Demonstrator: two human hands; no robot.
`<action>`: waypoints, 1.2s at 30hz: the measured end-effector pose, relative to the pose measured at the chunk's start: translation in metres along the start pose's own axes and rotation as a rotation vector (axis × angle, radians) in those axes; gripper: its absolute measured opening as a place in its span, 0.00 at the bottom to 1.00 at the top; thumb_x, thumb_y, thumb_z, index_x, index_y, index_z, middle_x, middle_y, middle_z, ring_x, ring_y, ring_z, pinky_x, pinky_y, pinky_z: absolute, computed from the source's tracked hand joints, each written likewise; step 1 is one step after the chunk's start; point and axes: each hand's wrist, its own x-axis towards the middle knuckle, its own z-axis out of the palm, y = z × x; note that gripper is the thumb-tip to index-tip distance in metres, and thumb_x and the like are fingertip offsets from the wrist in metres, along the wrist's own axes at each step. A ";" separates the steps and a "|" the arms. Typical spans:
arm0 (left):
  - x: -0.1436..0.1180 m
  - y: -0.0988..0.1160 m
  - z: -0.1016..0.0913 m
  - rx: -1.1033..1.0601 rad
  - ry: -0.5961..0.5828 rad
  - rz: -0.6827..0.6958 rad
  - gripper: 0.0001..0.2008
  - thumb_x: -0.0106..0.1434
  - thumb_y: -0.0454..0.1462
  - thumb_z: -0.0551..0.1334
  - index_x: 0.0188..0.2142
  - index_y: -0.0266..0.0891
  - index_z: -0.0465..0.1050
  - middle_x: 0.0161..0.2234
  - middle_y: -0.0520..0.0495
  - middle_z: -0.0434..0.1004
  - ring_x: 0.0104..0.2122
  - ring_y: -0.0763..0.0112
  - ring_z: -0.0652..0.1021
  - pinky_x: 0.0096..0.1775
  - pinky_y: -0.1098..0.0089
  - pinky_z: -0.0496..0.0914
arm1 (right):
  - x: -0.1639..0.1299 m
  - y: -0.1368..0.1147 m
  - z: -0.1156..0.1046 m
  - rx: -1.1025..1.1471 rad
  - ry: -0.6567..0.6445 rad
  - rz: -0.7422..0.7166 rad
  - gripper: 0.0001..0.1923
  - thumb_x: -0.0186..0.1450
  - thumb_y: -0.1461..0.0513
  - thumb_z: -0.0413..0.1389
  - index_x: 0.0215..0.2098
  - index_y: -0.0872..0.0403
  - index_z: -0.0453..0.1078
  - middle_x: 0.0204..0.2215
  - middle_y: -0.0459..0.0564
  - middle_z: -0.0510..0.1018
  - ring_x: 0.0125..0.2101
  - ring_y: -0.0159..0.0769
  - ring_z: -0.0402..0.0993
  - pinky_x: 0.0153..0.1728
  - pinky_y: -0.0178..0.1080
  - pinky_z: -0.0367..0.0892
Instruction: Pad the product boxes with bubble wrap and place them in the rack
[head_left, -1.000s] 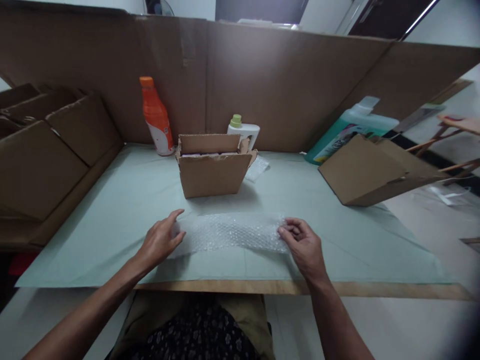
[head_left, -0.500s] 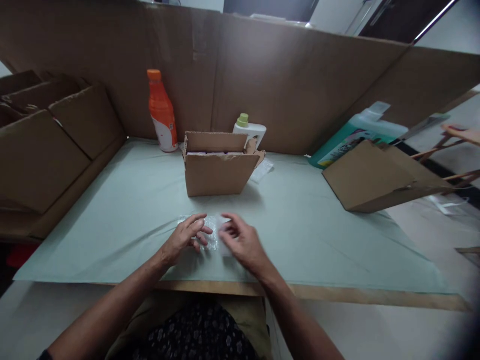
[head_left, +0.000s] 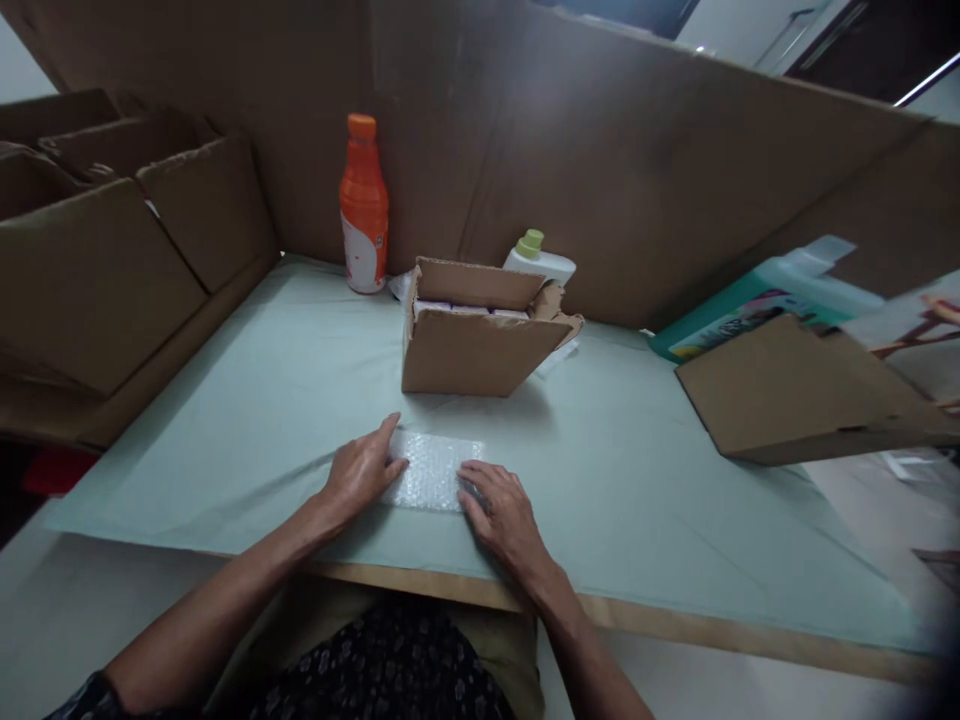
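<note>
A clear sheet of bubble wrap (head_left: pixel 427 472) lies flat on the pale green cloth in front of me. My left hand (head_left: pixel 362 467) rests at its left end, thumb and fingers apart. At the right end my right hand (head_left: pixel 501 500) lies with its fingertips on the wrap, fingers stretched out. Just beyond the wrap stands an open cardboard box (head_left: pixel 465 352), with several small pale boxes (head_left: pixel 471 309) showing inside it.
Behind the box stand an orange bottle (head_left: pixel 364 205) and a white bottle with a green cap (head_left: pixel 531 244). Large cardboard boxes (head_left: pixel 97 280) fill the left side. At right, a teal jug (head_left: pixel 757 295) leans behind a tilted cardboard piece (head_left: pixel 787 390). A cardboard wall (head_left: pixel 615 150) closes the back.
Both hands have come down onto the bubble wrap, and the right hand has flattened out. The wrap now shows spread between them. The view has shifted and tilted a little.
</note>
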 end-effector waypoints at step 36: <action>0.006 -0.012 0.011 -0.013 -0.075 0.392 0.40 0.57 0.41 0.62 0.68 0.36 0.54 0.67 0.33 0.60 0.70 0.44 0.53 0.66 0.43 0.50 | 0.009 0.000 0.000 0.389 0.284 0.248 0.05 0.65 0.59 0.54 0.34 0.52 0.68 0.42 0.54 0.82 0.45 0.43 0.78 0.48 0.44 0.69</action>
